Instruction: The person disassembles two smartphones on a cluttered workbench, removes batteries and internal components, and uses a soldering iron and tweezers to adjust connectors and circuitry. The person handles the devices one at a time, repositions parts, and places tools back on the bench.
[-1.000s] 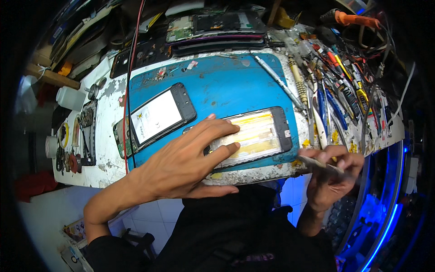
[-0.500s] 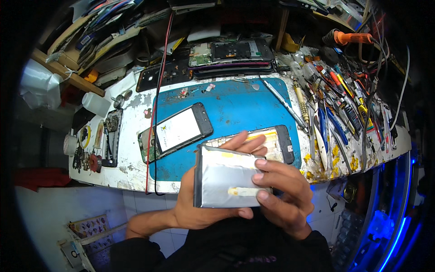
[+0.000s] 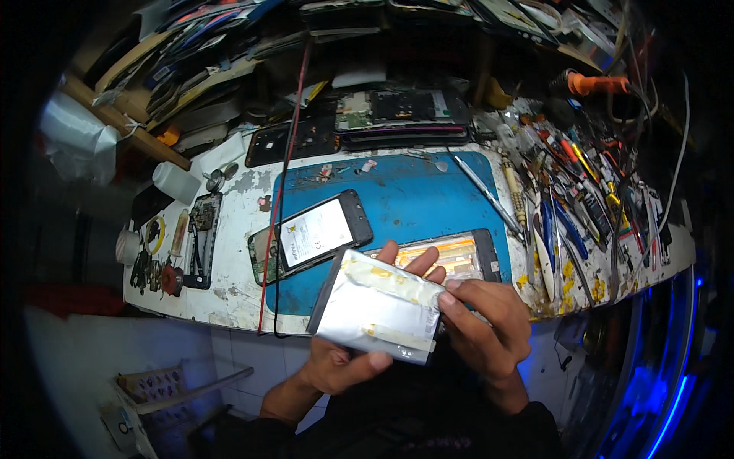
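Note:
A silver phone battery with yellowed adhesive strips and a dark edge on its left is held tilted in front of my chest. My left hand is closed around it from below. Its thumb presses the lower edge, and its other fingertips show beyond the upper edge. At the battery's right edge, my right hand has its thumb and fingers bent together at the upper corner; whether they pinch a strip or the battery itself is unclear. Partly behind the hands lies an opened phone. Another dismantled phone with a white-labelled battery lies left of it.
A blue work mat covers the bench's middle. Stacked phone parts stand behind it. Pliers and tweezers crowd the right side. A red cable hangs across the left. Small parts and a phone frame lie farther left.
The battery has tilted, its right end lower, and shifted slightly left. My right fingers have slid off its face to its right edge. My left thumb now lies along its lower edge.

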The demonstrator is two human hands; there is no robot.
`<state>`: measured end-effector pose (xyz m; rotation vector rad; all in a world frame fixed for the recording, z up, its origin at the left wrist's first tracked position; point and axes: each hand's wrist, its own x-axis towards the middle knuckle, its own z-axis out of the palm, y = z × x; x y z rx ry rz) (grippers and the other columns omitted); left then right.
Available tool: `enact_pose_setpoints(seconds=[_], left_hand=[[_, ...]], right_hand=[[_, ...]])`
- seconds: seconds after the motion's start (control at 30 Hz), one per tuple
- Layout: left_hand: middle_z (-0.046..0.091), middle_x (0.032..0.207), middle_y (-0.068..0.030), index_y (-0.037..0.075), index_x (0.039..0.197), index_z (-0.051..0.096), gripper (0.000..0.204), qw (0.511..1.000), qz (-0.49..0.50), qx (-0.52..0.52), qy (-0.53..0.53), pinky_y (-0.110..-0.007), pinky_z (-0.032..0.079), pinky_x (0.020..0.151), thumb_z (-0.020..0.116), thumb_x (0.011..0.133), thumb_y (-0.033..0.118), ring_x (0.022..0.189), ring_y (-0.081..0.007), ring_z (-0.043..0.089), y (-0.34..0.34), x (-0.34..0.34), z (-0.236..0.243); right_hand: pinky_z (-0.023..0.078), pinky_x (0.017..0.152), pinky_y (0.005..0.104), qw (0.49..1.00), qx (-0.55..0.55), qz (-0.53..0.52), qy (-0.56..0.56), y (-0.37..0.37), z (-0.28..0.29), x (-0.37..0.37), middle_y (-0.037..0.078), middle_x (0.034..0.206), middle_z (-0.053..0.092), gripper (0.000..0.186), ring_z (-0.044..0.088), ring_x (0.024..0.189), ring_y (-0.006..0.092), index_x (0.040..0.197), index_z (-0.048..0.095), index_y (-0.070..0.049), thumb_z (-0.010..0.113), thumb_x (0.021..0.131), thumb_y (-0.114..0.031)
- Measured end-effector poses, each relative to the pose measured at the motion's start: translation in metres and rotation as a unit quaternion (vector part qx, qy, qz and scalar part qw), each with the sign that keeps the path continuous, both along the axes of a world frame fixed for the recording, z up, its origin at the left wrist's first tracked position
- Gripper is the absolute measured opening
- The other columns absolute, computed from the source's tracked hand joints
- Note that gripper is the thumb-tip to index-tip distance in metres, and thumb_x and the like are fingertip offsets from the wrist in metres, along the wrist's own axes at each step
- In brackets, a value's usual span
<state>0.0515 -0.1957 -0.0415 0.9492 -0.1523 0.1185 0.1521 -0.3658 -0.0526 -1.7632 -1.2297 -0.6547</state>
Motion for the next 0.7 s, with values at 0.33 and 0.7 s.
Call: enact_pose_setpoints(seconds=[0.33, 0.7], left_hand=[[0.071, 0.098, -0.0093, -0.008, 0.122, 0.061, 0.029, 0.969, 0.223, 0.089, 0.057, -0.019, 0.048, 0.066, 0.064, 0.099, 0.009, 0.080, -0.0084, 0.064, -0.003, 0.003, -0.006], [0.066, 0.120, -0.0227, -0.009, 0.137, 0.049, 0.064, 0.938, 0.208, 0.271, -0.054, -0.038, 0.053, 0.096, 0.079, 0.088, 0.018, 0.110, -0.0245, 0.065, -0.001, 0.011, -0.018]], right_hand=[[0.056, 0.079, 0.0274, 0.844, 0.212, 0.177, 0.461, 0.014, 0.004, -0.014, 0.014, 0.112, 0.060, 0.042, 0.065, 0.091, 0.0157, 0.117, 0.054, 0.002, 0.078, 0.083, -0.001], [0.052, 0.061, 0.0314, 0.993, 0.081, 0.056, 0.060, 0.012, 0.014, -0.019, 0.004, 0.089, 0.064, 0.030, 0.065, 0.074, 0.0190, 0.102, 0.072, -0.004, 0.084, 0.074, -0.004]])
